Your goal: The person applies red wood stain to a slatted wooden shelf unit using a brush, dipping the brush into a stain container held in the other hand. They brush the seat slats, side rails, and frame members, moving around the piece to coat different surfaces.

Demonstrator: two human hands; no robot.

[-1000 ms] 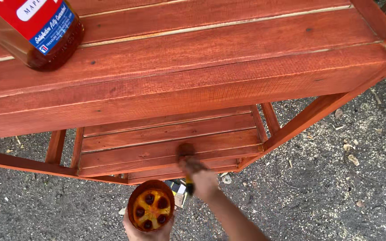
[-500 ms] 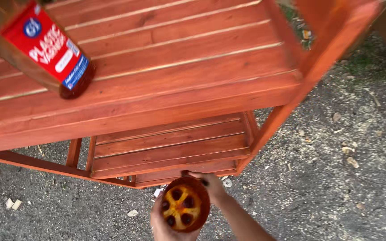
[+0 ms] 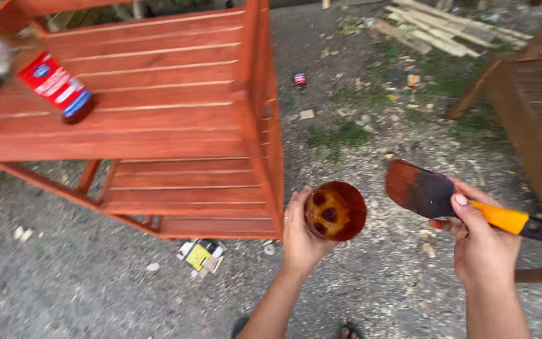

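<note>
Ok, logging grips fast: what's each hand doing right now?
Left hand: closed around the stained cup.
Right hand: closed on the paintbrush, gripping its orange handle.

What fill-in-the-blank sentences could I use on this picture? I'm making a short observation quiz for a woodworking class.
1. The left hand holds a small stained ____ with dark liquid in it.
2. The right hand grips a wide paintbrush by its ____ coloured handle part.
3. A bottle with a red label lies on the top of the reddish wooden ____.
4. The ground beneath is ____, strewn with wood chips.

Missing words: cup; orange; shelf; gravel
</note>
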